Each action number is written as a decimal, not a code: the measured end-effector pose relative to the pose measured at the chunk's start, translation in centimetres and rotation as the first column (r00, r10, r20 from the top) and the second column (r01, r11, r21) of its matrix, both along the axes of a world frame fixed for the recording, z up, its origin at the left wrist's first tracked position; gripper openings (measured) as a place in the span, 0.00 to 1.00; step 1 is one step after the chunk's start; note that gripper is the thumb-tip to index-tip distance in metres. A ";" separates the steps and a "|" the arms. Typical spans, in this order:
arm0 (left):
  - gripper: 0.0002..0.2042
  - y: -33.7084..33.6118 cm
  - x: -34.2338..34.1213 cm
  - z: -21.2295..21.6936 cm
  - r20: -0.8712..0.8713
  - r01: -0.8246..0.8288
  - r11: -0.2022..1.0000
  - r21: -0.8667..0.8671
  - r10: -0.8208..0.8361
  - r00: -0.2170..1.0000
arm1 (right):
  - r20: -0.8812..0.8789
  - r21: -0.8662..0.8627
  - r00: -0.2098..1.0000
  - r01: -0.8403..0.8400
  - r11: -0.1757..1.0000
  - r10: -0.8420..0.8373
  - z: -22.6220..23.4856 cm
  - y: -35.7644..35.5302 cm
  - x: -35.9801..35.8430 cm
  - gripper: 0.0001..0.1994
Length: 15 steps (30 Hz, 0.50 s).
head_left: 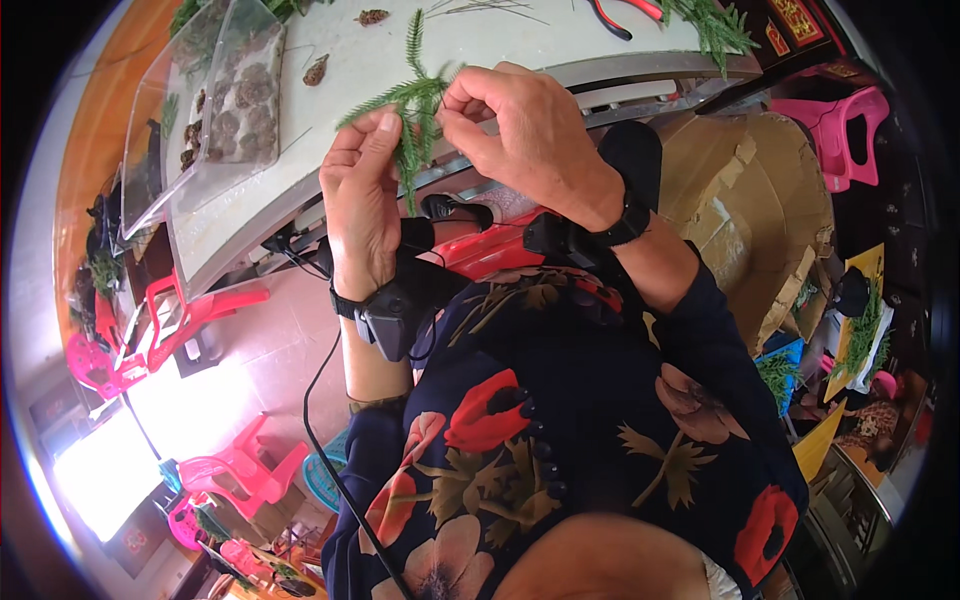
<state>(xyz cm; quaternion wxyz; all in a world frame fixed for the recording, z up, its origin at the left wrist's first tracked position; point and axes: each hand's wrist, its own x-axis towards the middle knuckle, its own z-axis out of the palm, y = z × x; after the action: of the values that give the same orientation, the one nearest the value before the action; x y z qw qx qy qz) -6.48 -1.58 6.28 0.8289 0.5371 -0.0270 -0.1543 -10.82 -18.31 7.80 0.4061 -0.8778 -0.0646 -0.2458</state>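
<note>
Left hand (362, 185) pinches green sprig (416, 100) by its left branch; long axis runs near-to-far between hands. Right hand (535, 135) just right, fingertips bunched; can't tell on what.

One view: L fisheye head cam, looks down, fairly close, at hands (535, 135) & tbl (240, 205).

white desk (560, 40), clear bin (160, 205) on the left, couple loose pinecones (315, 70), some thin wires (490, 7) far side, red-black tool (610, 20), greenery (712, 35) far right
</note>
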 end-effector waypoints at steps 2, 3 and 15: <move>0.09 -0.5 -0.4 0.7 -0.028 0.029 0.999 -0.036 -0.030 0.999 | 0.017 -0.013 1.000 0.000 1.000 0.000 0.1 0.1 0.1 0.04; 0.10 -0.7 -0.5 0.9 -0.042 0.043 0.998 -0.054 -0.045 0.998 | 0.017 -0.013 1.000 0.000 1.000 0.000 0.1 0.1 0.2 0.04; 0.09 0.4 -0.4 -0.5 -0.261 0.030 0.964 -0.263 -0.101 0.960 | 0.108 0.025 0.959 -0.267 0.963 0.263 -1.0 -1.3 -0.1 0.08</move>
<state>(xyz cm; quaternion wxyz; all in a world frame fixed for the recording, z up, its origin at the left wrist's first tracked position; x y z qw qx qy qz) -6.89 -1.22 5.81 0.8816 0.3977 0.0495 -0.2494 -10.96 -19.60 6.81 0.4485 -0.8393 -0.1975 -0.2355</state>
